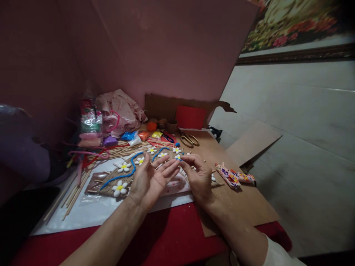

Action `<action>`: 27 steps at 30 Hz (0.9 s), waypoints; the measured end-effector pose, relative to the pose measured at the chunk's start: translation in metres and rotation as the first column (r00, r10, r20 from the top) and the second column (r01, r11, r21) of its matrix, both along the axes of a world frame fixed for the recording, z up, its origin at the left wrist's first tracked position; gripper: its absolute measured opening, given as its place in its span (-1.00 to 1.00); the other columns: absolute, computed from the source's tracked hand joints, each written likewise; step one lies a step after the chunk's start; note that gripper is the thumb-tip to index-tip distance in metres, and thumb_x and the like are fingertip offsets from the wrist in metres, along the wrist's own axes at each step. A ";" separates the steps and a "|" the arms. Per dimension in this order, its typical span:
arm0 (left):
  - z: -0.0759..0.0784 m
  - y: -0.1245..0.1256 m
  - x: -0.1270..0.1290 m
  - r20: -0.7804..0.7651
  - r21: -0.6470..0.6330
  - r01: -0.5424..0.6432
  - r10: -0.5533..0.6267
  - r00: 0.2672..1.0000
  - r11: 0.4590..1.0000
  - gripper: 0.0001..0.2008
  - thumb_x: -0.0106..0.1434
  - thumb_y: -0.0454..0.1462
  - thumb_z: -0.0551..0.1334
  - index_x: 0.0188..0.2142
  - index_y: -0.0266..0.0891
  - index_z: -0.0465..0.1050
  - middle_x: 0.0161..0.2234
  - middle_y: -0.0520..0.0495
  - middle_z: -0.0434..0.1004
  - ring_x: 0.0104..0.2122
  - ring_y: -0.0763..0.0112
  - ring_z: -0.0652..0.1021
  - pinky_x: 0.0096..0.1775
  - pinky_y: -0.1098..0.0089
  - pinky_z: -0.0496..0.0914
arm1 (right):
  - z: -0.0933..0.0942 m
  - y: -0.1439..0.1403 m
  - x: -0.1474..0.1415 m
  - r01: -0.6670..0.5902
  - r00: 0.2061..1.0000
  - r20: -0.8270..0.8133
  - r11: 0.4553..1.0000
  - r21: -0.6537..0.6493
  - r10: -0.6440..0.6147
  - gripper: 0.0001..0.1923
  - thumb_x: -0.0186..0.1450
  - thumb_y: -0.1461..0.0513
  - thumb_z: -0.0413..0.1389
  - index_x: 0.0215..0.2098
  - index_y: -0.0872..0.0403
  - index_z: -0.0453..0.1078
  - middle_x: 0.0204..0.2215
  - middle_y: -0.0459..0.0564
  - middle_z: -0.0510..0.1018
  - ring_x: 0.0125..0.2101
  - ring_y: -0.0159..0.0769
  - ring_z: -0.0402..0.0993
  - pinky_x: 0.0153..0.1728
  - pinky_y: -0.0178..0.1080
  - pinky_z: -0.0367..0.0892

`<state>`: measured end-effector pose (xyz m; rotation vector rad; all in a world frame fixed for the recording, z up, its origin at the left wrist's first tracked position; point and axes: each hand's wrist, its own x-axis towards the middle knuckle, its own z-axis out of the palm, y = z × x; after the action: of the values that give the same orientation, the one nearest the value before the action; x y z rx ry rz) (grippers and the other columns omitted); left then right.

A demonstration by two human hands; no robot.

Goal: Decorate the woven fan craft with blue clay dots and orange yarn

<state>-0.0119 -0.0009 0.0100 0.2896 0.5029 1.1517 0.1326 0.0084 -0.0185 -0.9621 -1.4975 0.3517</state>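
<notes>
My left hand (152, 179) is held palm up with its fingers stretched out. My right hand (200, 177) pinches with thumb and forefinger at the left fingertips, where a small bit of blue clay (178, 159) shows. Beneath both hands lies a twine-wrapped piece (111, 190) with wooden sticks poking out around its edge. White flowers with yellow centres (119, 188) and wavy blue clay strips (122, 177) decorate it. My hands hide part of its middle and right side.
Bags of coloured clay (129, 136), gold-handled scissors (189, 139) and a small brown pot (171, 126) stand behind the piece. Thin wooden sticks (72, 192) lie at left on white sheeting. Flower-patterned fabric (230, 176) rests on brown board (238, 207) at right.
</notes>
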 end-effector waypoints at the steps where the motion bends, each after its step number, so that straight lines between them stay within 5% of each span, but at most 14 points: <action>1: 0.000 0.000 0.000 0.008 0.005 0.012 -0.012 1.000 1.000 -0.50 0.27 0.02 0.02 -0.09 -0.41 0.29 -0.12 -0.42 0.45 -0.15 0.07 0.54 -0.14 0.10 0.44 | 0.000 -0.001 -0.001 -0.010 0.999 0.050 1.000 0.027 0.008 -0.95 0.21 0.28 0.16 -0.33 0.05 0.45 -0.41 -0.06 0.49 -0.36 -0.30 0.39 -0.32 -0.24 0.29; 5: 0.002 -0.003 0.001 0.015 0.030 0.036 -0.037 0.999 0.999 -0.51 0.25 0.03 0.05 -0.15 -0.40 0.32 -0.16 -0.39 0.47 -0.22 0.09 0.56 -0.19 0.11 0.46 | 0.000 -0.002 -0.002 -0.063 0.977 0.208 0.996 0.067 0.048 -0.92 0.20 0.33 0.15 -0.43 0.05 0.45 -0.44 -0.06 0.48 -0.34 -0.29 0.37 -0.26 -0.20 0.27; 10: 0.000 -0.002 0.003 -0.144 0.045 -0.062 0.068 0.987 0.997 -0.63 0.21 -0.07 0.16 -0.23 -0.39 0.40 -0.29 -0.28 0.52 -0.30 0.24 0.57 -0.29 0.33 0.47 | 0.003 -0.001 0.000 -0.032 0.999 -0.003 1.000 0.000 0.032 -0.97 0.25 0.26 0.13 -0.35 0.06 0.41 -0.41 -0.06 0.45 -0.35 -0.32 0.39 -0.32 -0.26 0.30; 13: -0.006 0.001 0.003 -0.385 0.157 -0.214 0.260 0.886 0.964 -0.77 0.09 -0.20 0.31 -0.36 -0.37 0.46 -0.59 0.01 0.41 -0.62 0.56 0.42 -0.57 0.58 0.31 | 0.004 -0.003 0.000 -0.074 0.997 0.034 0.997 0.018 0.074 -0.98 0.24 0.28 0.13 -0.35 0.05 0.42 -0.41 -0.07 0.44 -0.36 -0.33 0.38 -0.33 -0.27 0.29; 16: -0.009 0.002 0.003 -0.463 0.288 -0.280 0.389 0.797 0.916 -0.78 -0.08 -0.31 0.41 -0.41 -0.35 0.48 -0.63 0.10 0.36 -0.65 0.65 0.33 -0.60 0.63 0.23 | 0.004 -0.006 -0.002 -0.109 0.991 0.078 0.992 0.064 0.104 -0.95 0.22 0.31 0.14 -0.33 0.05 0.42 -0.40 -0.09 0.43 -0.36 -0.35 0.37 -0.32 -0.27 0.29; 23: -0.009 -0.008 0.009 -0.532 0.326 0.093 0.101 0.841 0.941 -0.69 0.04 -0.12 0.35 -0.32 -0.33 0.56 -0.44 -0.08 0.52 -0.53 0.50 0.45 -0.48 0.47 0.39 | 0.004 -0.012 -0.007 -0.054 0.996 0.075 0.992 0.111 0.046 -0.96 0.22 0.32 0.14 -0.37 0.06 0.38 -0.43 -0.09 0.44 -0.41 -0.36 0.38 -0.39 -0.29 0.31; 27: -0.012 -0.004 0.006 -0.558 0.290 -0.003 0.171 0.812 0.957 -0.73 -0.05 -0.19 0.40 -0.36 -0.32 0.57 -0.49 -0.09 0.55 -0.57 0.47 0.46 -0.50 0.44 0.39 | 0.005 -0.017 -0.006 -0.139 0.979 0.159 0.987 0.085 0.124 -0.85 0.28 0.35 0.03 -0.26 0.04 0.40 -0.39 -0.06 0.49 -0.34 -0.32 0.43 -0.31 -0.25 0.34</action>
<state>-0.0064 -0.0050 -0.0018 0.8900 0.9007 1.2194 0.1269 -0.0081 -0.0138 -0.8311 -1.7085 0.3026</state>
